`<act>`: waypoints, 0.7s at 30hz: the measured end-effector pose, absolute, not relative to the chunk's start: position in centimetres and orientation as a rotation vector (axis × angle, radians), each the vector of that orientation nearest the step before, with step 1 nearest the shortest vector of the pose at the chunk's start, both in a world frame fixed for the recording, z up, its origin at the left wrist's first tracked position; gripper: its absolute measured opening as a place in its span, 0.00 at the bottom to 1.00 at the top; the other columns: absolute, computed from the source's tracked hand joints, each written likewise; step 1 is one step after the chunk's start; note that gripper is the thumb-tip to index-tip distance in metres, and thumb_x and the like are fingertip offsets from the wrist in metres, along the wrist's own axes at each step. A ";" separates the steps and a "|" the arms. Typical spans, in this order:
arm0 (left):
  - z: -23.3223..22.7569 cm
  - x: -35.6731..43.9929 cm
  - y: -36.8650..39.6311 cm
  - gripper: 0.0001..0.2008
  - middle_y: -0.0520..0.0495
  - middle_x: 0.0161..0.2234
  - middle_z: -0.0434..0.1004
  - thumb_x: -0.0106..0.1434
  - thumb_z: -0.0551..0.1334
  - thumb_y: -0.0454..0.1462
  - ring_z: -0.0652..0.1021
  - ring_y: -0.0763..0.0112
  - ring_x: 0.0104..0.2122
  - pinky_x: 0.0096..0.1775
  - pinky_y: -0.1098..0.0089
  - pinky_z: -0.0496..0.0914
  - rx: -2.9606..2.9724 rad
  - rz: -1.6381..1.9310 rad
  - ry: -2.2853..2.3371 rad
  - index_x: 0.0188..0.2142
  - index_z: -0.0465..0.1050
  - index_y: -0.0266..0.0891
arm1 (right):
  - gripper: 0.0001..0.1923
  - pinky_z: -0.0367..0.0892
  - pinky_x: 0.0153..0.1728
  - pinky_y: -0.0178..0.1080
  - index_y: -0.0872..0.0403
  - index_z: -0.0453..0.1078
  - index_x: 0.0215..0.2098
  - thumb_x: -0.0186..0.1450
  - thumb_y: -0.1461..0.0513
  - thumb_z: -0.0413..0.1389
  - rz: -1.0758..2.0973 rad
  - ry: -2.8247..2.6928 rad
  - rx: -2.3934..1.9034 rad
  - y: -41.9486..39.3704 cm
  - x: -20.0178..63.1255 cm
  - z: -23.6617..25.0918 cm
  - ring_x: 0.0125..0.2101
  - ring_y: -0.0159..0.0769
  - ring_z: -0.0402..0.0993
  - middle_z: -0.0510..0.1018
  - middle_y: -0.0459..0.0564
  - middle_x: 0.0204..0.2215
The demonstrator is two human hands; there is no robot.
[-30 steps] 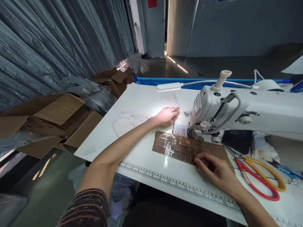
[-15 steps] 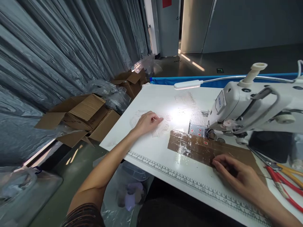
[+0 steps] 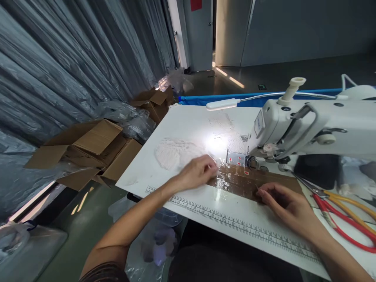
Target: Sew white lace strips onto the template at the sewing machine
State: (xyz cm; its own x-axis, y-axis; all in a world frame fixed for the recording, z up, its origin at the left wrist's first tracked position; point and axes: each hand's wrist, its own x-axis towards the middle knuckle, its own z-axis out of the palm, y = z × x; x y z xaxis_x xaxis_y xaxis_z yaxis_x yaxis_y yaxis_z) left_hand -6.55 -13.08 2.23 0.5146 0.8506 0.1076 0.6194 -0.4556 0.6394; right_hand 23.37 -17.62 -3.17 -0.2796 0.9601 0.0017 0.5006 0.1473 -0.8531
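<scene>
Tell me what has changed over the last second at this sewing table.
The left hand drew back from beside the sewing machine, passed over the lace pieces, and now pinches a small white piece at the left end of the taped brown cardboard strip. The right hand stayed resting on that strip; the red and yellow scissors lie as before.

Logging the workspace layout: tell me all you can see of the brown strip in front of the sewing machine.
The brown strip is a long, flat piece, cardboard-like, covered with glossy clear tape that glares under the lamp. It lies flat on the white table, running from left of the needle plate toward the right, under the sewing machine head. Small red marks show near the needle. The left hand meets its left end; the right hand rests on its near edge.
</scene>
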 end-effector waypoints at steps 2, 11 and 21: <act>2.3 -4.4 -13.8 0.08 0.45 0.44 0.76 0.73 0.54 0.39 0.76 0.69 0.44 0.46 0.67 0.72 2.372 0.449 0.833 0.40 0.70 0.40 | 0.17 0.69 0.26 0.35 0.51 0.72 0.40 0.68 0.47 0.54 1.028 -1.784 -1.396 -17.4 23.6 -2.9 0.31 0.38 0.75 0.79 0.51 0.32; 1.2 -4.2 -8.2 0.10 0.44 0.46 0.74 0.73 0.55 0.40 0.76 0.67 0.43 0.44 0.64 0.72 2.380 0.532 1.095 0.48 0.71 0.39 | 0.14 0.66 0.26 0.35 0.52 0.71 0.40 0.69 0.50 0.53 0.831 -1.655 -1.491 -17.3 23.9 -2.5 0.27 0.34 0.71 0.77 0.49 0.29; 0.3 -0.7 -11.1 0.06 0.46 0.40 0.76 0.68 0.62 0.37 0.75 0.70 0.38 0.38 0.68 0.70 2.418 0.671 0.756 0.36 0.74 0.37 | 0.32 0.69 0.55 0.50 0.51 0.62 0.63 0.65 0.50 0.59 0.753 -1.983 -1.204 -17.0 22.5 -1.4 0.55 0.48 0.71 0.72 0.57 0.57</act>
State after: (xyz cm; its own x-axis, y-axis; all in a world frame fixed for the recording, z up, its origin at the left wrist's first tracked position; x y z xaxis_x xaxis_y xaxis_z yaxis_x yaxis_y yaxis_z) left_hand -0.69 -11.08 0.30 0.7221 0.6246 0.2974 0.3699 -0.7119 0.5970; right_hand 22.46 -17.04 -1.39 -0.3334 0.9071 0.2568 0.5076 0.4023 -0.7619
